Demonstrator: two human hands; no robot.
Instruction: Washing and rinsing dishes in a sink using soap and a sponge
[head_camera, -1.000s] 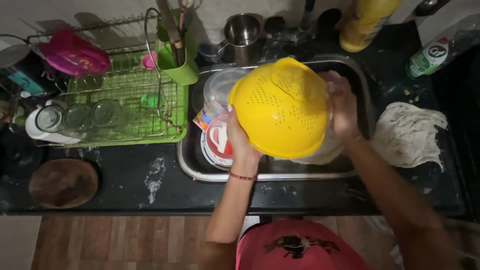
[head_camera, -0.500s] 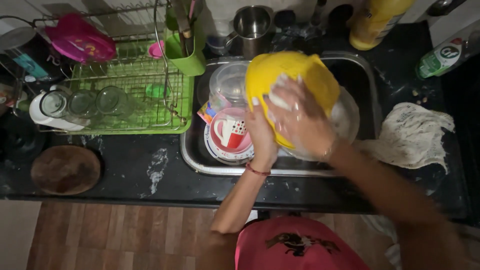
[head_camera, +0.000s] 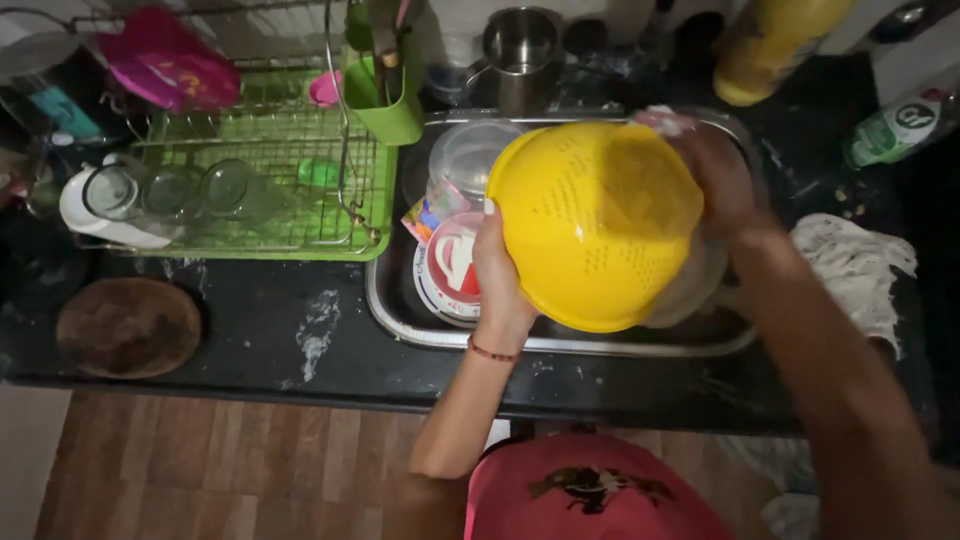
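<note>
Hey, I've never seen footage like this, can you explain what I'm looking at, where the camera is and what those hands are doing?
The picture comes from a camera worn on a person's head, looking down at their own two bare hands over a kitchen sink. The left hand grips the rim of a yellow colander, turned bottom-up. The right hand rests against its far side; it is blurred, so what it holds is unclear. Under the colander, in the sink, lie a red and white mug on a plate and a clear container. Left of the sink stands a green dish rack with glasses. A pale cloth lies on the dark counter at right.
</note>
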